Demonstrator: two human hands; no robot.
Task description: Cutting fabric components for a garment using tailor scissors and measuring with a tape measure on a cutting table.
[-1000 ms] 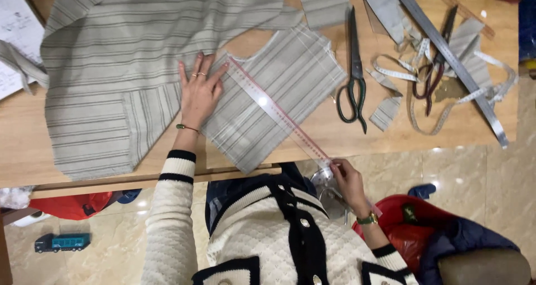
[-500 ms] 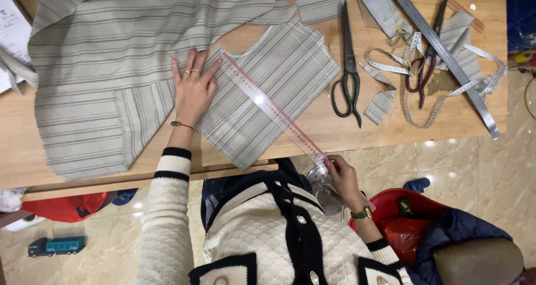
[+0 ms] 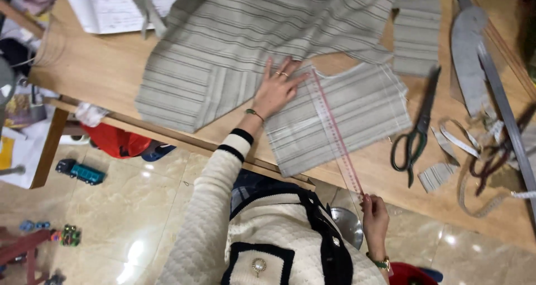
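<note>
While left hand (image 3: 274, 91) lies flat on striped fabric (image 3: 335, 115), right hand (image 3: 374, 221) grip pinches clear ruler (image 3: 335, 135).

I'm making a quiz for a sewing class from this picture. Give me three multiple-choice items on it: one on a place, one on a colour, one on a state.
1. Where do the scissors lie?
A. right of the small striped piece
B. on the open notebook
C. on the floor

2. What colour are the scissor handles?
A. red
B. dark green
C. white

3. How is the left hand?
A. clenched in a fist
B. lifted off the table
C. flat on the fabric

Answers: 1 A, they rest on bare table beside the small striped piece; 2 B, both loops look dark green; 3 C, fingers spread by the clear ruler, whose near end the right hand holds.
</note>
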